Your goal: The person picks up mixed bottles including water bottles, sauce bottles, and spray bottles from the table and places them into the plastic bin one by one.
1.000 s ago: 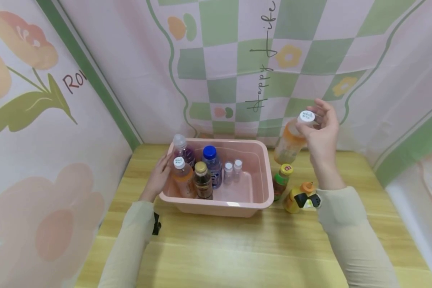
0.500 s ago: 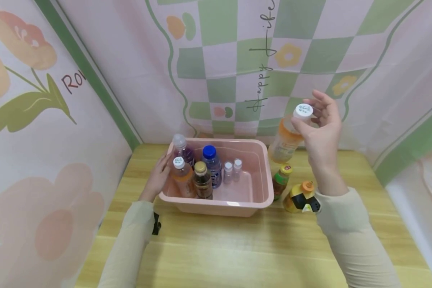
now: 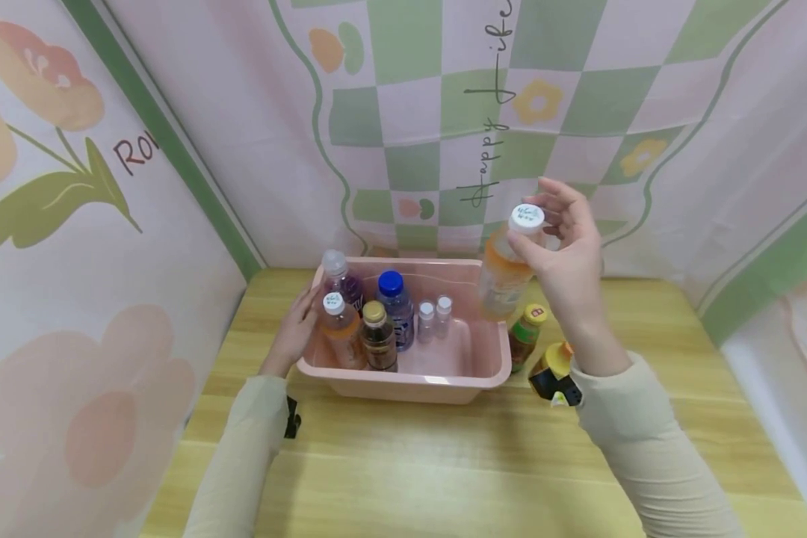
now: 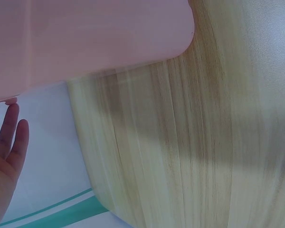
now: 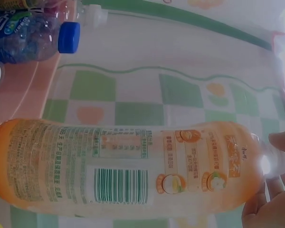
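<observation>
My right hand [image 3: 568,243] pinches a clear plastic drink bottle [image 3: 502,276] with an orange label by its neck, just under the white cap. The bottle hangs upright over the right end of a pink plastic basin [image 3: 403,379]. In the right wrist view its label and barcode [image 5: 121,185] fill the lower part. My left hand [image 3: 294,332] rests with extended fingers against the basin's left rim; the left wrist view shows its fingertips [image 4: 12,107] right at the rim. Inside the basin's left half stand a similar orange-labelled bottle [image 3: 343,340], a blue-capped bottle [image 3: 395,310] and a gold-capped dark bottle [image 3: 379,340].
A purple drink bottle [image 3: 343,288] and two small white-capped vials [image 3: 427,321] also stand in the basin. Right of it, on the wooden table [image 3: 403,463], are a yellow-capped bottle with a green label [image 3: 526,336] and a yellow squeeze bottle [image 3: 557,362]. A patterned curtain [image 3: 410,112] hangs behind.
My right hand has carried the orange-labelled bottle leftward, from beyond the basin's right side to over its right end. The left hand and the basin have stayed put.
</observation>
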`<state>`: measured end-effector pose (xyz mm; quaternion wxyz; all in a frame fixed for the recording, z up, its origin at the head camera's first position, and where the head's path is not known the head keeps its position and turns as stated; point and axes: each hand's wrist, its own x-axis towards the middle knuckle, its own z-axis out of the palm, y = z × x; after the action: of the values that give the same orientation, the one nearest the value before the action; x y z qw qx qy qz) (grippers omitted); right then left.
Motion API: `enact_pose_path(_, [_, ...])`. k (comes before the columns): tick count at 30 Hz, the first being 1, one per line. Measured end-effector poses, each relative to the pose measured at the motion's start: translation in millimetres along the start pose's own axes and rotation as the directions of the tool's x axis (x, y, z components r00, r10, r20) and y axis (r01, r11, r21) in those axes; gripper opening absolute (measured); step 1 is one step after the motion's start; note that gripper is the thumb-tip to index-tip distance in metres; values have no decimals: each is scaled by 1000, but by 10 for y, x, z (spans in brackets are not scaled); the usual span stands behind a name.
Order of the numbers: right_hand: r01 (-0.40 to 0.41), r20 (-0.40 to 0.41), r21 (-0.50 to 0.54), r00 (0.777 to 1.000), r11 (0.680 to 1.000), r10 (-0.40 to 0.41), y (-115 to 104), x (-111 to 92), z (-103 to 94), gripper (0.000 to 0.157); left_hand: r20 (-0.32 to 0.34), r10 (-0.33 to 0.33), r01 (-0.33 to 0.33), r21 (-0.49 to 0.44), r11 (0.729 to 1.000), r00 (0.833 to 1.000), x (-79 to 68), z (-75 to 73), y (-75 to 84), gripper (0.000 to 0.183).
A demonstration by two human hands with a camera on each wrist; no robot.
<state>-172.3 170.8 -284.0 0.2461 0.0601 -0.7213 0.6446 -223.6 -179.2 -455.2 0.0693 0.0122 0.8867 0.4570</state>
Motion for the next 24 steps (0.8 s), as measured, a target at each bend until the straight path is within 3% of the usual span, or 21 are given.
enact_pose_path(4, [18, 78, -69, 997, 997, -13, 25, -56, 79, 59, 0, 6, -6, 3, 1000, 1000, -1, -4, 0, 50])
enact_pose_path(13, [21, 184, -65, 983, 998, -9, 74, -142, 243, 62, -1, 3, -4, -4, 1000, 1000, 10, -5, 2, 50])
enact_pose_path(21, [-36, 292, -109, 954, 993, 67, 204, -246, 399, 63, 1, -8, 8, -7, 1000, 1000, 8, -4, 3, 50])
enact_pose_path(24, [-22, 323, -140, 944, 990, 67, 290, -284, 461, 62, 3, -11, 11, -12, 1000, 1000, 6, -6, 2, 49])
